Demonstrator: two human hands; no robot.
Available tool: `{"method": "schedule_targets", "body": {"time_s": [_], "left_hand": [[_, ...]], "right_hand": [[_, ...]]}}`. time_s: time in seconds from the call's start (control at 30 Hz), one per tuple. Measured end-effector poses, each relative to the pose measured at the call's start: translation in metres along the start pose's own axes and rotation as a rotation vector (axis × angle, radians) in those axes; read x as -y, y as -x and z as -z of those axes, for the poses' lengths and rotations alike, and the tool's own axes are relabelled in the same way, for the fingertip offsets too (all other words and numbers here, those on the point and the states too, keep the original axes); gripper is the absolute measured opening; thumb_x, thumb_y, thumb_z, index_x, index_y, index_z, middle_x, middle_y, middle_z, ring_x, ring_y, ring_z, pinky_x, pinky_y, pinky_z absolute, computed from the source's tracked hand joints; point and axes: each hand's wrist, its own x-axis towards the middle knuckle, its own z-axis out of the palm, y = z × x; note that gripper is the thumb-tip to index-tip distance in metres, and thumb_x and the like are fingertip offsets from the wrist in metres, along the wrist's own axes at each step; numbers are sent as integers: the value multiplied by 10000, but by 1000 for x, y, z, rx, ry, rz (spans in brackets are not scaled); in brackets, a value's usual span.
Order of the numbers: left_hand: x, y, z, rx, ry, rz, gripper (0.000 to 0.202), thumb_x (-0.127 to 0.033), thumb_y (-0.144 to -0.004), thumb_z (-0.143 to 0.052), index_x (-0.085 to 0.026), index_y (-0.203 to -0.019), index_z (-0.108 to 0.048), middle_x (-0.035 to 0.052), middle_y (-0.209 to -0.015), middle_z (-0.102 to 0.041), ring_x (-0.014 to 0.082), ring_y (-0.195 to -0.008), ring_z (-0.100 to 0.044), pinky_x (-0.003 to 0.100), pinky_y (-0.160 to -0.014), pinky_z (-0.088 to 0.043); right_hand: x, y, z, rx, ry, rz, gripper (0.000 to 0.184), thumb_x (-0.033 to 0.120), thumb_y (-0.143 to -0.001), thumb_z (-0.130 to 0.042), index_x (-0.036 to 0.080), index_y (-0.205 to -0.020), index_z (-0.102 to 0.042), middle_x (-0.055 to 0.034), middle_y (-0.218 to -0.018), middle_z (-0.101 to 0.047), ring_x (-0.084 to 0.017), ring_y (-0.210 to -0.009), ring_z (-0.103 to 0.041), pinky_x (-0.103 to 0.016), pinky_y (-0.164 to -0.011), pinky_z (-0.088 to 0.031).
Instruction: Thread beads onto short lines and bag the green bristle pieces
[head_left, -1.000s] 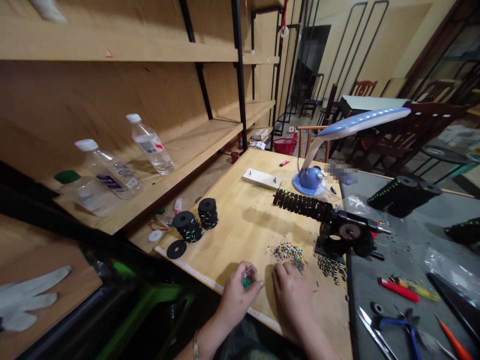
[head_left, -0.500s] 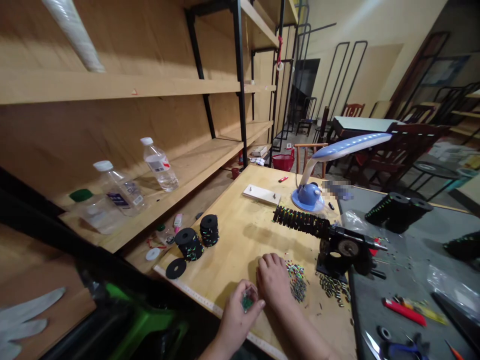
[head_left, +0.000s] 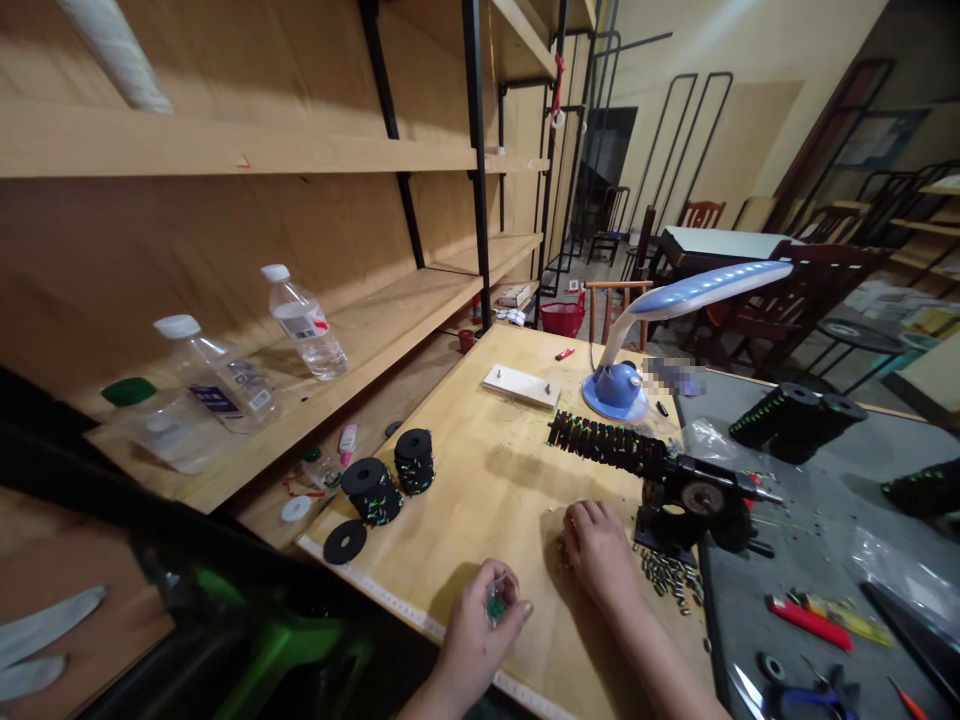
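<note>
A small clear cup (head_left: 496,606) with green bits in it is gripped between the thumb and fingers of my left hand (head_left: 480,630), just above the wooden table (head_left: 480,490). My right hand (head_left: 602,555) rests on the tabletop with its fingers curled down over a pile of tiny pieces, most of which it covers. Whatever its fingertips hold is hidden. Small metal sleeves (head_left: 670,577) lie loose to its right. Behind them stands a black clamped fixture (head_left: 694,500) carrying a rod of stacked black discs (head_left: 604,443) with coloured bits between them.
Two black disc stacks (head_left: 373,490) and a single flat disc (head_left: 345,542) sit at the table's left edge. A blue desk lamp (head_left: 615,390) and a white plate with two pins (head_left: 520,386) stand farther back. Bottles (head_left: 306,325) line the left shelf. Red-handled cutter (head_left: 808,622) lies right.
My right hand has moved right, away from my left hand and onto the pile of tiny pieces. The left hand still holds the cup in nearly the same place. The view has shifted slightly.
</note>
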Motion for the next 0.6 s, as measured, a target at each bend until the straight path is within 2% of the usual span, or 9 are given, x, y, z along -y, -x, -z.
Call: {"method": "schedule_targets", "body": {"time_s": [0.17, 0.3, 0.47, 0.6], "left_hand": [[-3, 0, 0, -7, -23, -7, 131, -258, -791, -639, -196, -833, -531, 2, -734, -581, 180, -722, -574, 263, -689, -442], [-2, 1, -1, -12, -55, -7, 123, -246, -784, -641, -197, -823, -534, 2, -733, -589, 179, -715, -581, 261, -683, -443], [-2, 0, -1, 1, -61, -11, 125, -260, -789, -637, -199, -821, -532, 4, -731, -588, 175, -710, -579, 259, -683, -438], [-3, 0, 0, 4, -43, 2, 133, -277, -790, -633, -201, -828, -531, 3, -724, -584, 174, -702, -575, 256, -669, -435]], "right_hand": [[1, -23, -12, 67, -30, 33, 131, 180, -932, -549, 176, -897, -675, -66, -920, -668, -219, -895, -551, -299, -786, -368], [3, -32, -13, 119, -22, 29, 129, 200, -920, -573, 176, -854, -682, -74, -889, -669, -227, -881, -555, -305, -740, -352], [3, -35, -7, 173, -16, 37, 163, 185, -913, -552, 181, -796, -666, -80, -834, -666, -222, -845, -552, -310, -705, -331], [1, -25, 1, 196, -44, 79, 135, 142, -869, -556, 180, -781, -651, -73, -836, -654, -217, -829, -545, -310, -713, -348]]}}
